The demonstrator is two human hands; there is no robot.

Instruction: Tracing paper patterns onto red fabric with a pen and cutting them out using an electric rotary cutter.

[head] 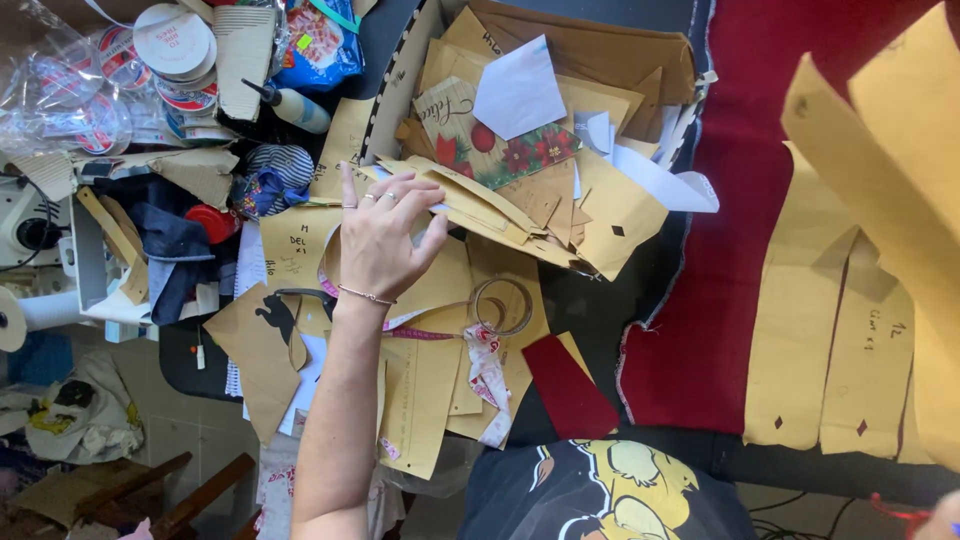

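Brown paper pattern pieces (470, 200), stiff and sharp-cornered, lie heaped on a cluttered worktable as a person's left hand (385, 240), fingers spread and rings showing, presses down on the top of the pile. A thin bracelet (365, 295) circles the wrist. Just beside the hand sit a clear tape ring (503, 305) and a pink measuring tape (420, 333). Farther up, a festive card with red flowers (495, 140) and a white paper sheet (518, 92) cover more pieces. Dark red fabric (730, 250) spreads alongside, with longer paper pieces (830, 330) on it. A glue bottle (290, 105) and ribbon rolls (175, 45) crowd the far edge. Only a sliver of the right hand (945, 520) shows at the frame's corner; its grip cannot be told.
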